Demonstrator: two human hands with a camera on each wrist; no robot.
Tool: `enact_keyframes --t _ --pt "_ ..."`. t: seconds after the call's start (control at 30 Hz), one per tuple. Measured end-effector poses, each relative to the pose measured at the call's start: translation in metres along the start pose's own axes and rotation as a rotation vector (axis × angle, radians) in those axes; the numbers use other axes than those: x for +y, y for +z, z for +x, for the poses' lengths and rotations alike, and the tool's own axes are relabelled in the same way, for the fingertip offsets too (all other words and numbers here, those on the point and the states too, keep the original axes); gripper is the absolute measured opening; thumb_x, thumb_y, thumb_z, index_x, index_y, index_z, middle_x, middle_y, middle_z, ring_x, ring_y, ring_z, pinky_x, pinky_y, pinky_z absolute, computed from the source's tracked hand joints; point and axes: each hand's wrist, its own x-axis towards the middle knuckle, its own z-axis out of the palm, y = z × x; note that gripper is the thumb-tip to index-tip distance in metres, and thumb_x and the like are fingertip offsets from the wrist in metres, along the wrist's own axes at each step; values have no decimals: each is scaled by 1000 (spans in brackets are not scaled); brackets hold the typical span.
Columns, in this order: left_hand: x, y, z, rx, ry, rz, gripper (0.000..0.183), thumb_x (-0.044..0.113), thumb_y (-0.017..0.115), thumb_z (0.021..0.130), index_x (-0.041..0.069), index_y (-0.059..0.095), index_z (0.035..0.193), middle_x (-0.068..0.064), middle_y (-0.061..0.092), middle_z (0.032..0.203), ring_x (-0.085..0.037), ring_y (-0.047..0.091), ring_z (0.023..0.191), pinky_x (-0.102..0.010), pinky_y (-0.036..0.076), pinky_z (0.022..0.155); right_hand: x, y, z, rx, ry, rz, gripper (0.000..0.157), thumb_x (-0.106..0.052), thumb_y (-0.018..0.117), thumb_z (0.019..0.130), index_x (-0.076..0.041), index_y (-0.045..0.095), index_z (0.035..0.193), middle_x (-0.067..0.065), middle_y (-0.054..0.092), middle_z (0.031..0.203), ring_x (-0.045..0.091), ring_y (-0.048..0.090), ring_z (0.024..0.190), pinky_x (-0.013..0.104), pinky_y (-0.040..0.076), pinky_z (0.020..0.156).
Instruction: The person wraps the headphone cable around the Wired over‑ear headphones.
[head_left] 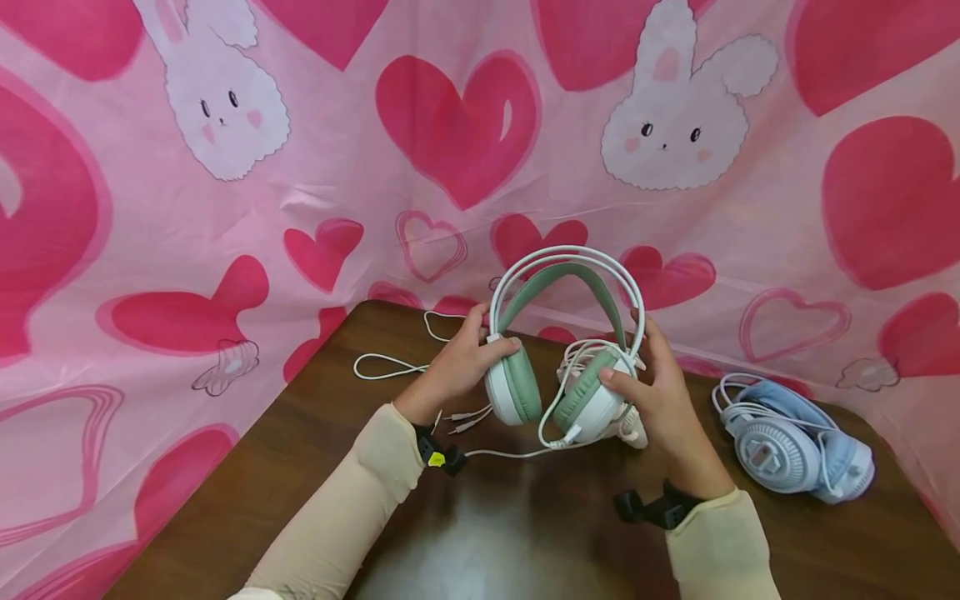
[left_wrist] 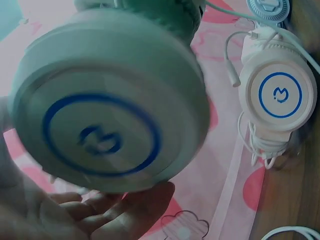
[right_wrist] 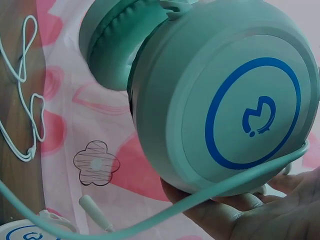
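Headphones (head_left: 564, 270), left fingers (head_left: 475, 323) and right fingers (head_left: 657, 343) curled round opposite sides, wooden table (head_left: 300, 433) beneath

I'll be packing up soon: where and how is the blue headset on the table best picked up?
Probably by the round ear cup of the blue headset, the right hand coming from above on the person's side and curling round its rim. That cup's broad ribbed face is turned toward the person, while cable looped across the headband could snag.

White-green headphones (head_left: 525, 385), blue headset (head_left: 776, 454), pink heart-print backdrop (head_left: 337, 158), brown table (head_left: 480, 525)
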Motion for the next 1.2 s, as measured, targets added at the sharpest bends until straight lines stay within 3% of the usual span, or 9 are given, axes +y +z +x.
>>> enact_keyframes --t 0.27,0.43,0.57,0.77,0.97,1.07,1.2 --pt "1 -4 -1 -46 -34 -67 64 19 62 93 9 27 146 -15 64 106 -19 63 84 -32 51 74 -5 -5 -2 -59 7 -91 76 -2 60 87 -18 27 153 15 47 130 26 56 105 26 50 81" --pt "1 -8 1 -74 -45 -126 61 14 59 95 9 26 146 -20 61 109 -23 63 81 -33 54 67 -11 -13 -5 -117 9 -158 77 -5 60 88 -21 25 154 13 45 135 27 58 105 28 51 80" --pt "2 -12 1 -96 -29 -149 58 12 58 95 8 29 146 -21 59 115 -25 64 84 -38 56 69 -14 -16 -6 -168 -3 -133 79 -2 63 86 -21 26 153 13 45 131 27 60 103 33 54 77" --pt "1 -18 1 -125 10 -120 56 11 60 95 6 33 143 -19 58 107 -25 65 81 -47 56 73 -14 -21 -8 -237 -12 -124 82 2 64 84 -21 27 154 12 43 134 24 60 105 36 56 73" --pt "3 -29 1 -171 66 -68 60 14 62 92 6 33 144 -21 57 113 -34 61 101 -48 53 82 -16 -27 -11 -313 -41 -159 84 4 67 79 -17 30 152 17 45 130 24 63 100 37 57 70" --pt "4 -34 -1 -205 87 -82 63 13 65 90 7 34 145 -20 56 120 -30 58 110 -48 51 89 -15 -29 -12 -369 -28 -168 86 2 70 77 -16 32 152 21 50 124 28 63 99 39 57 71" --pt "8 -40 -6 -276 123 -73 69 13 69 86 13 35 146 -15 54 126 -30 53 116 -46 52 86 -14 -29 -13 -436 -34 -233 87 -5 75 74 -17 35 150 17 53 122 30 60 102 41 56 73"
